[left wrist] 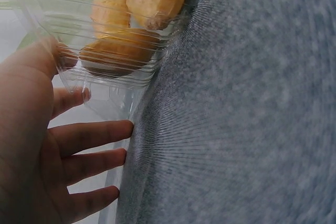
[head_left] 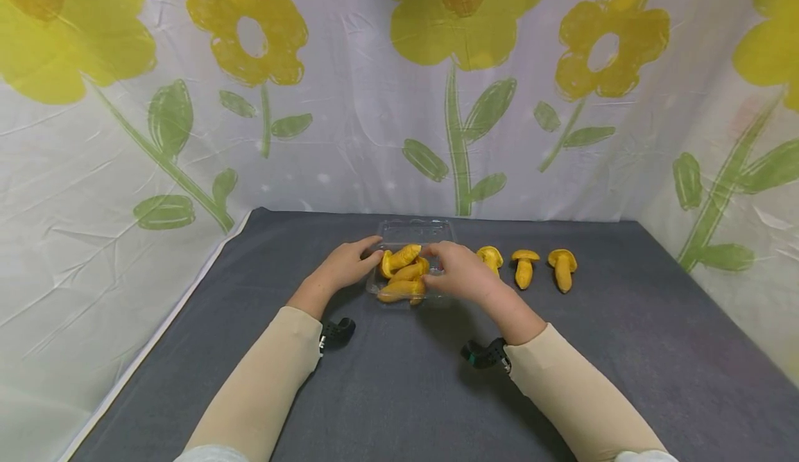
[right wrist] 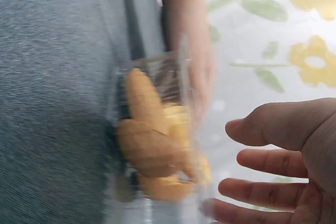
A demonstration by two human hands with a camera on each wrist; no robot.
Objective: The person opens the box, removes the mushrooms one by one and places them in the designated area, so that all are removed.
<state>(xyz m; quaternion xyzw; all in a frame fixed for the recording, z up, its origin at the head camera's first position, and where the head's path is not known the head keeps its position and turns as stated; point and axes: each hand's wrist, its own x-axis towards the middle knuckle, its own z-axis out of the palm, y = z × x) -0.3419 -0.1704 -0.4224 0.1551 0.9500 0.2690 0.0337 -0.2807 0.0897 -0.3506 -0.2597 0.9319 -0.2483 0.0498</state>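
Observation:
A clear plastic clamshell container stands on the table with several yellow mushrooms piled inside, its hinged lid raised at the back. My left hand is at its left side. In the left wrist view the thumb reaches over the rim, the index finger touches the outer corner, and the other fingers extend straight toward the cloth. My right hand hovers by the container's right edge, fingers spread and holding nothing. In the right wrist view a gap shows between thumb and fingers, with the mushrooms beside them.
Three more yellow mushrooms lie in a row right of the container: one partly behind my right hand, one in the middle and one farthest right. Dark grey cloth covers the table. A flower-printed curtain borders it.

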